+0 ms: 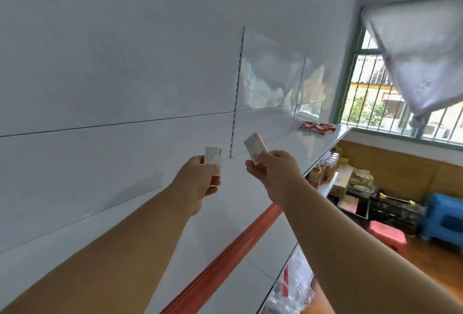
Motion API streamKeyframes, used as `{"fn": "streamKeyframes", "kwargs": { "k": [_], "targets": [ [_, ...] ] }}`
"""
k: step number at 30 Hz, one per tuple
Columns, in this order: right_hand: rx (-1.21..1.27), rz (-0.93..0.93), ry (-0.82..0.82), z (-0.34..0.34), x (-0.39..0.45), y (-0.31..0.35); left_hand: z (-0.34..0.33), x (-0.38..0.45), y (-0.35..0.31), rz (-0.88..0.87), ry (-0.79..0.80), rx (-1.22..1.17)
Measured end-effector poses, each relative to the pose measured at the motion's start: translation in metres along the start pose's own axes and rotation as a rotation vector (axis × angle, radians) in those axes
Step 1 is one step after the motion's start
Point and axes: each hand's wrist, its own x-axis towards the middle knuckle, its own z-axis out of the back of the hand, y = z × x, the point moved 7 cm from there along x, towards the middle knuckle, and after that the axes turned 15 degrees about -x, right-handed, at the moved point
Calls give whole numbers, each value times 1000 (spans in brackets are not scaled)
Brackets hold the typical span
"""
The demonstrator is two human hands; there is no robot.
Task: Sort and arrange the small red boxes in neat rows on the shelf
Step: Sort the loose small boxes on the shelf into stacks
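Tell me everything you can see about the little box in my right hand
The box in the right hand is a small, flat rectangular pack, apparently cardboard. Its broad face toward the camera is pale white-grey, with a red edge along its right side; any print is too blurred to read. It tilts, top leaning left, held in the air above the white shelf, not resting on it. The right hand pinches its lower end between thumb and fingers. It touches nothing else and is apart from the box in the left hand.
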Motion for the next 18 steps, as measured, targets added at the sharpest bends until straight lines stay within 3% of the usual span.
{"fn": "streamKeyframes", "kwargs": {
  "k": [7,18],
  "targets": [
    [374,11,49,116,42,23,-148,26,42,83,171,-110],
    [285,-39,60,303,192,42,-371,126,100,38,240,9]
  ]
}}
